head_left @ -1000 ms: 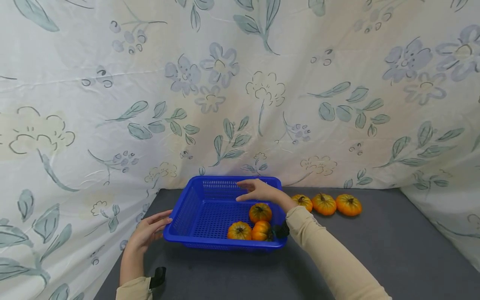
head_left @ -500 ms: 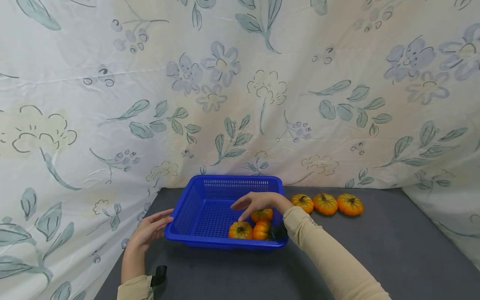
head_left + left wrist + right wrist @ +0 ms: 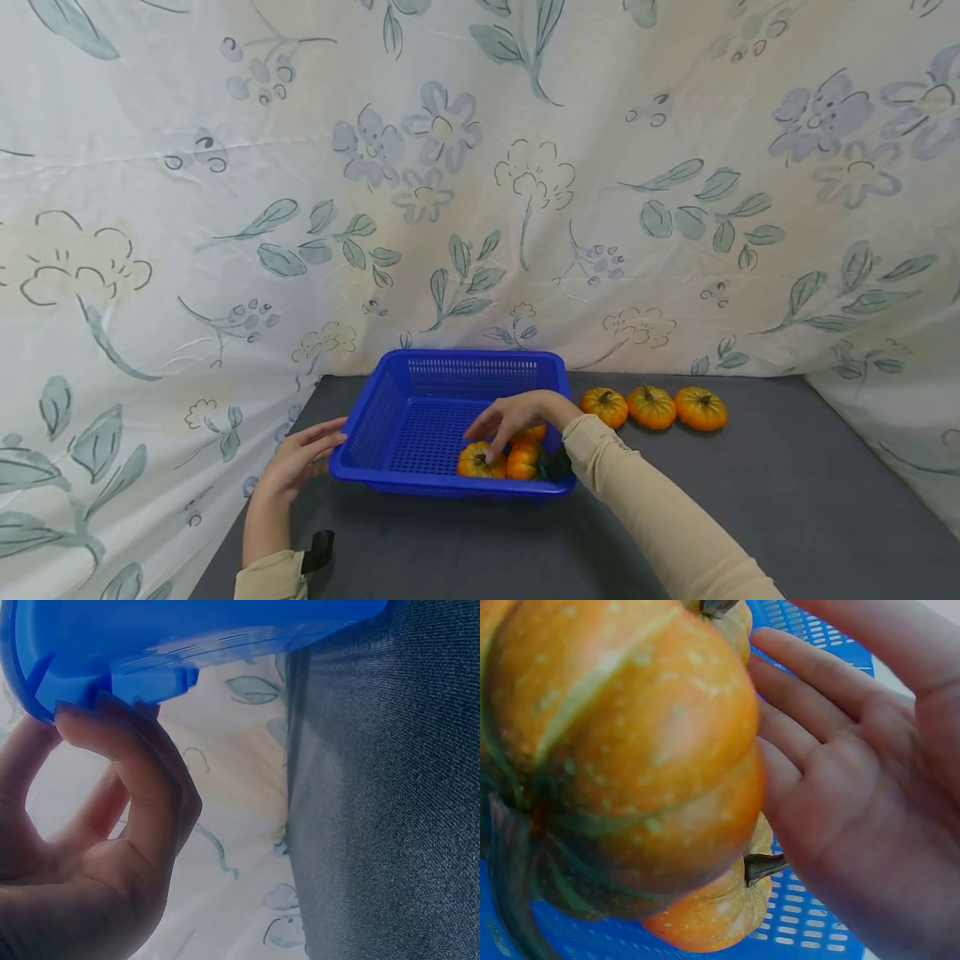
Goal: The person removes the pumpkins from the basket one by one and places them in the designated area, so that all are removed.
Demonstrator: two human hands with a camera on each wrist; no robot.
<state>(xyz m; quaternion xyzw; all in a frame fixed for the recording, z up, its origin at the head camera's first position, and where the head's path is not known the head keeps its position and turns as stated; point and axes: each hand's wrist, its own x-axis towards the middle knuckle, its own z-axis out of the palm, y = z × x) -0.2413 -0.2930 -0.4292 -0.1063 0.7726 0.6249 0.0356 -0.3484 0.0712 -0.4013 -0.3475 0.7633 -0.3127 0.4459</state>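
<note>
A blue plastic basket (image 3: 420, 481) stands on the dark table, tilted slightly in view. My left hand (image 3: 296, 462) holds its left rim; in the left wrist view the curled fingers (image 3: 150, 772) lie under the rim with the thumb on the other side. Inside the basket, my right hand (image 3: 521, 414) reaches down over the front-left small pumpkin (image 3: 472, 463), thumb against it, fingers at its far side. A second pumpkin (image 3: 522, 461) lies beside it, and a third pumpkin (image 3: 534, 433) is partly hidden under the hand. In the right wrist view the fingers (image 3: 817, 682) look fairly straight.
Three more small pumpkins stand in a row right of the basket: a near one (image 3: 604, 407), a middle one (image 3: 651, 407) and a far-right one (image 3: 701, 409). A floral cloth (image 3: 465, 208) hangs behind and at the left of the table (image 3: 450, 550).
My right hand has come down and towards me, from above the back of the basket to the front-left pumpkin. The left hand has stayed at the rim.
</note>
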